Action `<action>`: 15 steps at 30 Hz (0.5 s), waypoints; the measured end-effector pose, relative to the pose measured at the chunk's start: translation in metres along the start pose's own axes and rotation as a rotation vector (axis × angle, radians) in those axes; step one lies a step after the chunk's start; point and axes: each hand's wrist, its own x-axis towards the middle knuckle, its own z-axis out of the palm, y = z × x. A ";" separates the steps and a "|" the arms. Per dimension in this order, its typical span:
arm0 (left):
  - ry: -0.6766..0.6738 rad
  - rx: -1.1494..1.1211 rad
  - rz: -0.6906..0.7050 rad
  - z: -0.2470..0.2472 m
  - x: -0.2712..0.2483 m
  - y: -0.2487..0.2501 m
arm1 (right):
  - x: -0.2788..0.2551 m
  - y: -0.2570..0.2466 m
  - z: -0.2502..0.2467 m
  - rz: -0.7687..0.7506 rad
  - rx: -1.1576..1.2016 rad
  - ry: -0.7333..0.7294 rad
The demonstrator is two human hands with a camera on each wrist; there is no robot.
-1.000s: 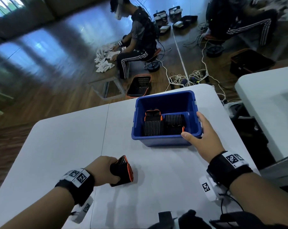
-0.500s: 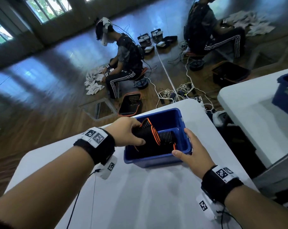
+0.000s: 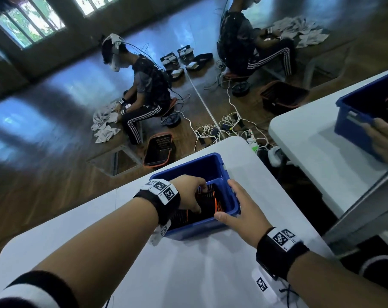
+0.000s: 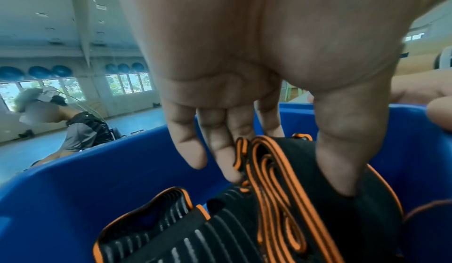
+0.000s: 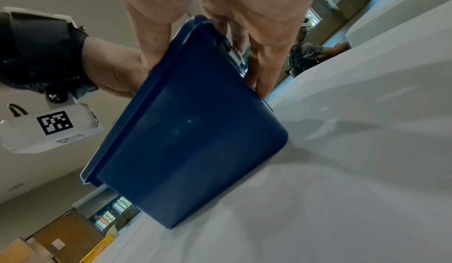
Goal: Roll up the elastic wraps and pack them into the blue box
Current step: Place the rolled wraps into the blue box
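The blue box [image 3: 219, 165] stands on the white table [image 3: 188, 274]. My left hand [image 3: 199, 198] reaches down inside it and pinches a rolled black wrap with orange edging [image 3: 213, 198] between thumb and fingers. In the left wrist view this hand [image 4: 286, 180] holds the rolled wrap [image 4: 293, 199] low in the box [image 4: 73, 180], beside another rolled wrap [image 4: 171, 228]. My right hand [image 3: 228, 202] grips the box's near right corner. From the right wrist, that hand [image 5: 205, 77] has its thumb [image 5: 151, 45] over the rim of the box [image 5: 195, 132] and its fingers [image 5: 264, 70] down the side.
A second white table [image 3: 322, 152] at the right carries another blue box [image 3: 366, 121] with someone's hand on it. Beyond the table's far edge, two people sit on the wooden floor among black baskets [image 3: 159, 150], cables [image 3: 224, 125] and white cloths [image 3: 104, 127].
My left hand carried the rolled wrap from the table up over the box and has lowered it inside. The right hand has kept its grip on the box corner.
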 end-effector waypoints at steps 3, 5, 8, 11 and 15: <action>-0.024 0.013 0.033 -0.001 0.003 0.005 | 0.000 0.001 0.000 -0.010 -0.010 0.004; -0.033 0.004 0.033 -0.002 0.006 0.005 | 0.000 0.001 0.000 -0.007 -0.017 0.002; -0.032 -0.023 0.026 -0.002 0.008 0.003 | 0.000 0.001 0.000 0.000 -0.019 -0.002; -0.034 -0.064 0.006 0.001 0.011 0.002 | -0.001 0.001 0.000 0.001 -0.029 0.000; -0.061 -0.111 -0.029 0.006 0.012 0.003 | -0.001 -0.001 0.000 0.005 -0.028 -0.002</action>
